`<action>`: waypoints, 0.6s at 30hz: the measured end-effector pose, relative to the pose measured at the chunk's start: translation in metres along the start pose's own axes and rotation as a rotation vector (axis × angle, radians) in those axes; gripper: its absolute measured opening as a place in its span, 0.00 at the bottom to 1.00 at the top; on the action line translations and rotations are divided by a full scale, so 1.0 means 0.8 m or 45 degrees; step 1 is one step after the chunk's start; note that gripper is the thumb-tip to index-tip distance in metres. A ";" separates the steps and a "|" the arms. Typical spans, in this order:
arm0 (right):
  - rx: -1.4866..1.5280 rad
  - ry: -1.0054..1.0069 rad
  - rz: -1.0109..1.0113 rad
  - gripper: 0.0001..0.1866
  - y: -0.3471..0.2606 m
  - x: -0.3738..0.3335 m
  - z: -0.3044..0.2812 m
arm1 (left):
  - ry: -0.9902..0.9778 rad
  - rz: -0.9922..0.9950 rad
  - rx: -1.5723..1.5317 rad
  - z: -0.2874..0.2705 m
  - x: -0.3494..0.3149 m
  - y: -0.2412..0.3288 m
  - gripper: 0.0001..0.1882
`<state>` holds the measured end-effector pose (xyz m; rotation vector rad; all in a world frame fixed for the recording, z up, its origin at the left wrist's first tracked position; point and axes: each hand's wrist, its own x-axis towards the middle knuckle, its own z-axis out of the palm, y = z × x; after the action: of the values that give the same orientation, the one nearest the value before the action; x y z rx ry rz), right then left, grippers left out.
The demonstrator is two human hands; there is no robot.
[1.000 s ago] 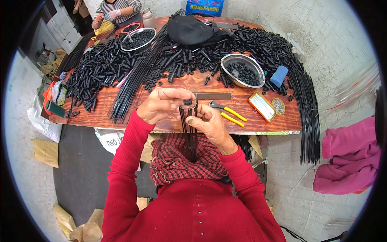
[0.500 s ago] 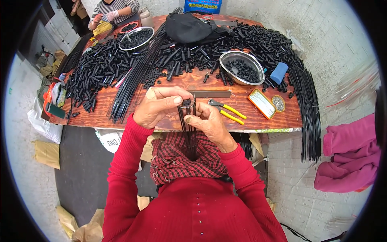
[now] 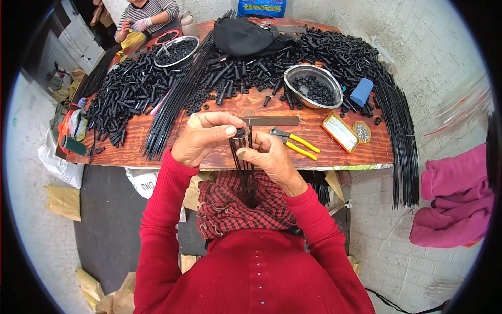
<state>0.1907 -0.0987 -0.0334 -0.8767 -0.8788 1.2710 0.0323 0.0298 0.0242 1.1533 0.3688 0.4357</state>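
In front of the table edge, my left hand pinches a small black plastic hub between thumb and fingers. Several thin black ribs hang from it toward my lap, like part of an umbrella frame. My right hand is closed on the ribs just below the hub, thumb bent in front. A thin ring seems to run round the top of the ribs. Just right of my right hand lie pliers with yellow handles and dark jaws. Behind my hands is a flat dark bar.
Heaps of black plastic tubes and bundles of thin black rods cover much of the wooden table. A metal bowl, blue block, orange-rimmed tin and black bag lie about. A co-worker sits at far left.
Both hands keep their grip on the hub and ribs, with only a slight shift of the right hand. The view has moved a little. The co-worker's hands have moved slightly.
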 end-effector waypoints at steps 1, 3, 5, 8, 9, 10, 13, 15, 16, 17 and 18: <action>0.011 -0.016 -0.009 0.09 0.001 0.000 0.000 | -0.019 0.004 0.006 0.000 0.000 0.000 0.10; 0.021 -0.018 0.002 0.10 0.002 0.001 -0.002 | -0.037 0.007 0.012 0.001 -0.001 0.001 0.10; 0.031 -0.021 0.014 0.10 0.003 0.000 -0.002 | -0.044 0.031 0.057 0.003 -0.001 0.003 0.09; 0.109 -0.035 -0.001 0.11 0.004 0.000 -0.003 | -0.104 0.055 0.110 0.000 -0.001 0.003 0.09; 0.084 -0.076 0.016 0.13 0.005 0.001 -0.008 | -0.105 0.053 0.110 0.001 -0.001 0.002 0.09; 0.058 -0.117 0.034 0.14 0.005 0.001 -0.011 | -0.094 0.072 0.134 0.001 -0.001 0.002 0.10; 0.081 -0.148 0.049 0.14 0.003 0.002 -0.014 | -0.081 0.100 0.158 0.003 -0.002 0.001 0.10; 0.101 -0.149 0.051 0.14 0.000 0.004 -0.014 | -0.077 0.111 0.157 0.003 -0.003 0.000 0.11; 0.120 -0.152 0.051 0.14 0.000 0.005 -0.013 | -0.043 0.060 0.154 0.002 -0.004 0.000 0.12; 0.119 -0.154 0.052 0.14 0.000 0.004 -0.014 | -0.010 0.010 0.151 0.000 -0.005 0.000 0.14; 0.125 -0.155 0.069 0.14 0.000 0.004 -0.014 | -0.008 0.013 0.151 -0.002 -0.007 -0.001 0.14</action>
<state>0.2014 -0.0963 -0.0378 -0.7562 -0.8855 1.4144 0.0273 0.0280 0.0234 1.2718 0.3874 0.4239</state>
